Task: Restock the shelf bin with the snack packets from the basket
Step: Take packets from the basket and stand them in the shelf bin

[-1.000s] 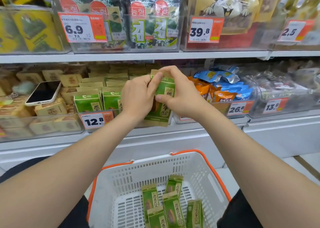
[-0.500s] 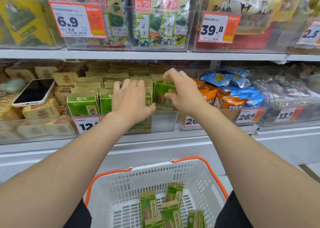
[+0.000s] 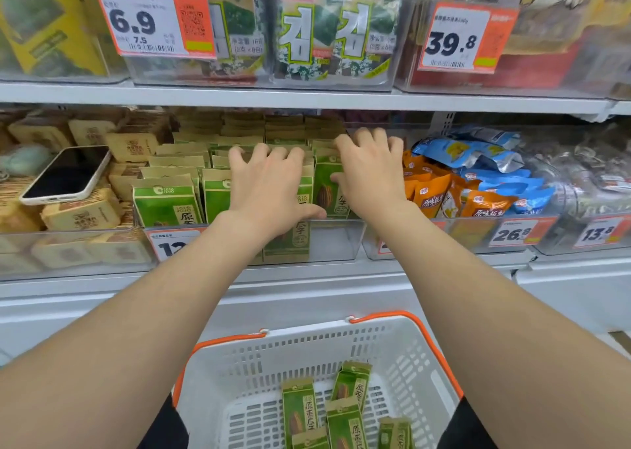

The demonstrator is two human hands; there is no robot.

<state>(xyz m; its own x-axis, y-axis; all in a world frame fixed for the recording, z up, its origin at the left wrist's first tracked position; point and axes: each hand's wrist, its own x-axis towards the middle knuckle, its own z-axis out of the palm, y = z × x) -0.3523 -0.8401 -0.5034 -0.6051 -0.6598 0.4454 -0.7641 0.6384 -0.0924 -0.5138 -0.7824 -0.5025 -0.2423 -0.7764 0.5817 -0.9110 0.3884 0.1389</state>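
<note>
Green snack packets (image 3: pixel 167 206) stand upright in rows in a clear shelf bin (image 3: pixel 334 240) on the middle shelf. My left hand (image 3: pixel 269 189) lies over the tops of the middle packets with fingers spread, its thumb at the bin's front rim. My right hand (image 3: pixel 370 172) rests spread over the packets at the bin's right end, thumb touching the front of one green packet (image 3: pixel 324 192). Below, the white basket (image 3: pixel 307 337) with orange handles holds several more green packets (image 3: pixel 300 411).
A phone (image 3: pixel 66 174) lies on tan packets in the bin to the left. Orange and blue packets (image 3: pixel 430 192) fill the bin to the right. The shelf above (image 3: pixel 307 98) carries seaweed packs and hangs close over my hands.
A second ago both hands held one green packet in front of the bin. That packet now stands inside it, and both hands have spread over the packet tops, reaching deeper.
</note>
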